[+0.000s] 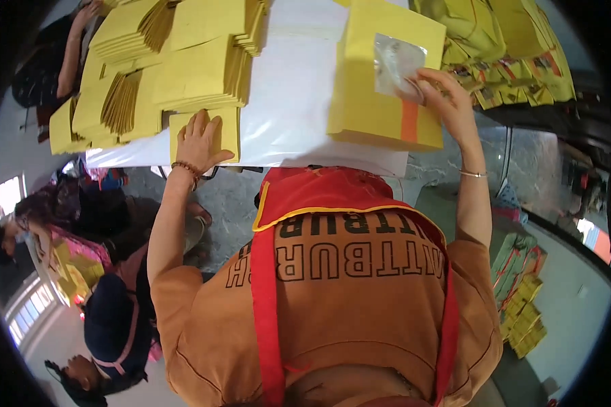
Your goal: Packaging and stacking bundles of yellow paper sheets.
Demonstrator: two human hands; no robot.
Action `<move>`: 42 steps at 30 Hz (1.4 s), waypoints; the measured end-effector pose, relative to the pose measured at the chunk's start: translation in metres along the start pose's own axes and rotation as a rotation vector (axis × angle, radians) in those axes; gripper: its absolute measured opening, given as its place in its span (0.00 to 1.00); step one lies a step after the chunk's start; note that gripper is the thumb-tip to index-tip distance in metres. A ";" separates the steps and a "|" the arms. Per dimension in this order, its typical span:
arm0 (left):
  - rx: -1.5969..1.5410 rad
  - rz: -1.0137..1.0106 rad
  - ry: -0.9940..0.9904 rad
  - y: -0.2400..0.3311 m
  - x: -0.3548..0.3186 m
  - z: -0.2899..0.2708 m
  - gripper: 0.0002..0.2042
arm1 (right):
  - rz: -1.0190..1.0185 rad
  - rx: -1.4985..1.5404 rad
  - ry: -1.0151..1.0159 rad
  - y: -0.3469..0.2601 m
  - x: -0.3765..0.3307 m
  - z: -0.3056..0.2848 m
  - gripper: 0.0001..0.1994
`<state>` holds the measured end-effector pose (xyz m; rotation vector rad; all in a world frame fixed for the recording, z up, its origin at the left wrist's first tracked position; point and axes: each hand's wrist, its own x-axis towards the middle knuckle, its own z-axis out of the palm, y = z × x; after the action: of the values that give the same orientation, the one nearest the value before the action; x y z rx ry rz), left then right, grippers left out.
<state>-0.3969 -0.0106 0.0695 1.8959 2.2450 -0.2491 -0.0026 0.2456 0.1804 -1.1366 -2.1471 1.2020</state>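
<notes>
My left hand [200, 142] lies flat, fingers spread, on a yellow paper piece [228, 129] at the table's near edge. On the right, my right hand [448, 102] is at a thick stack of large yellow paper sheets or bags [360, 81]. Its thumb and forefinger pinch together at the edge of a shiny clear film patch [394, 64] on the top one. Whether they grip the film or something small there, I cannot make out. Below the patch an orange strip [409, 121] runs down to the stack's near edge.
Several piles of folded yellow paper [193, 74] cover the table's left side. White plastic sheeting [288, 102] covers the table. More yellow bags [516, 41] are heaped at the far right. Other people [108, 319] sit to the left; a person's arm [71, 61] shows at far left.
</notes>
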 end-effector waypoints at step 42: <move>-0.892 0.644 0.159 0.202 0.094 -0.150 0.05 | -0.260 0.518 -0.154 0.061 -0.012 0.007 0.28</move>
<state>-0.2189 0.1502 0.1902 1.9461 1.2899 0.8589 0.0271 0.2500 0.1258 -0.5416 -1.8460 1.6285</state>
